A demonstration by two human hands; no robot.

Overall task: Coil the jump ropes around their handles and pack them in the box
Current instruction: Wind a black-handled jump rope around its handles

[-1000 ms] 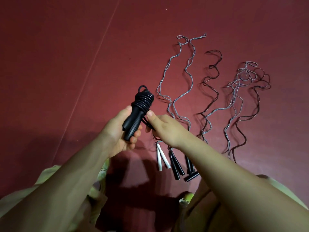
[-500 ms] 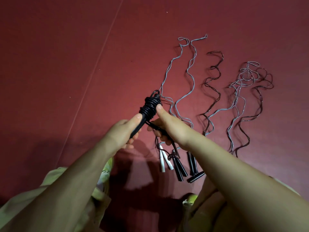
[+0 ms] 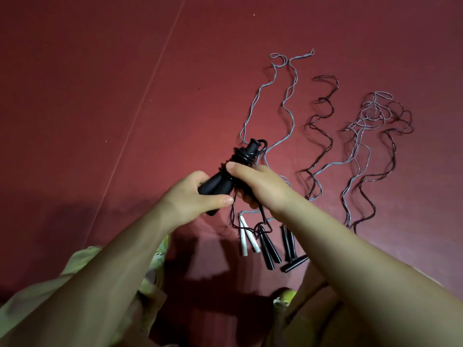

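Observation:
My left hand (image 3: 193, 196) grips the thick lower end of a pair of black jump-rope handles (image 3: 218, 184), tilted up to the right. Black rope (image 3: 246, 156) is coiled round their upper part. My right hand (image 3: 260, 184) holds the handles just below the coil, thumb across them, and a loose black strand (image 3: 261, 216) hangs from under it. Several uncoiled ropes lie on the red floor (image 3: 100, 96): a grey rope (image 3: 288, 96) with white handles (image 3: 246, 237), a dark rope (image 3: 325, 116) with black handles (image 3: 269, 249), and a tangle of grey and dark rope (image 3: 370, 126). No box is in view.
More black handles (image 3: 290, 249) lie near my right forearm. A thin pale seam (image 3: 140, 108) runs diagonally across the floor on the left. Yellow-green clothing (image 3: 82, 284) covers my knees at the bottom.
The coiled bundle has turned and dropped lower right. My right hand has slid over the handles below the coil, and my left hand has taken a fuller grip on the thick end.

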